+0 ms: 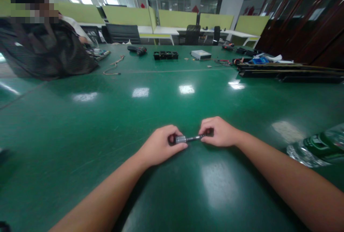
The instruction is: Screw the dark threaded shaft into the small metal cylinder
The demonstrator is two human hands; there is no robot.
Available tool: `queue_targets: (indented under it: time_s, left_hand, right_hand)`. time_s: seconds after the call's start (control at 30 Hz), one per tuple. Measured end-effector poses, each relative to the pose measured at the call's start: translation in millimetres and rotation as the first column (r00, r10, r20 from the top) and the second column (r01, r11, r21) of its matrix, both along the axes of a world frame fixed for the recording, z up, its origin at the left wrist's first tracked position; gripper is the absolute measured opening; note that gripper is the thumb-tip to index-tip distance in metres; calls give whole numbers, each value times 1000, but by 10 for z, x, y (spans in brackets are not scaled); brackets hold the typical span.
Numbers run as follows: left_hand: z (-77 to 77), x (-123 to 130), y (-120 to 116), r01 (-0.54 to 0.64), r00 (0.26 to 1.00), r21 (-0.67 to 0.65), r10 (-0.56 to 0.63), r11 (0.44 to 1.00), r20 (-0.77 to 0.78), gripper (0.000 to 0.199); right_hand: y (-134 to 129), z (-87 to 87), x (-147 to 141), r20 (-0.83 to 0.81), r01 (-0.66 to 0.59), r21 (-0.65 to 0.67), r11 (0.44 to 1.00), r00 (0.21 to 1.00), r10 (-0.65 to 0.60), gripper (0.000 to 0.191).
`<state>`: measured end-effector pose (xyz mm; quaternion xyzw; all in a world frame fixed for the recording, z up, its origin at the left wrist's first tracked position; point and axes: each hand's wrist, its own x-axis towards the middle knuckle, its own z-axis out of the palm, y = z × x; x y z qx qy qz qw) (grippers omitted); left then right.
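Note:
Between my two hands, low over the green table, is a small metal rod with a thick grey cylindrical end [181, 139]. My left hand [163, 144] has its fingers curled round the thick end, thumb along the near side. At the other end, my right hand [217, 131] pinches the thin dark tip between thumb and fingers. The rod lies nearly level, pointing left to right. What exact kind of part it is cannot be made out, and the fingers cover both its ends.
A water bottle [319, 146] lies beside my right forearm. Across the green table [107, 117] are a black fan-like module [166, 55], a silver box [201, 55], a cable [113, 67] and stacked black strips [290, 71]. A large dark bag [53, 52] stands far left, near another person.

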<state>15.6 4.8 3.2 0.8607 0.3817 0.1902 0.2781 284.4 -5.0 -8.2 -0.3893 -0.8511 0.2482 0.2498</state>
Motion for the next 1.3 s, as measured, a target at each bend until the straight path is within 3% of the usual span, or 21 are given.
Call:
queue_targets:
  time_s: [0.4,0.63,0.73,0.83,1.0,1.3]
  left_hand:
    - [1,0,1,1,1000,2,-1,1000,-11,24]
    - [-25,-2,10,3,1000,10,-3,1000,-18,24]
    - [-30,-5,16,14,1000,14,-14,1000,-10,23]
    - [-33,-6,22,19,1000,14,-19,1000,2,23]
    - [-37,-8,23,22,1000,6,-22,1000,3,22]
    - [-22,16,9,16,1000,25,-16,1000,-1,22]
  right_hand:
    - [-17,27,10,10,33,-64,997,999,-33,7]
    - [-68,4,-143,-23,18,-19,1000,1000,-18,9]
    - [-116,11,-220,-103,-5,46,999,995,10,39]
    - [-128,0,-231,-131,-32,43,999,991,37,52]
    - [-93,-25,-210,-120,16,27,999,993,-13,36]
    - [-113,-14,-352,-31,-8,81,997,999,10,16]
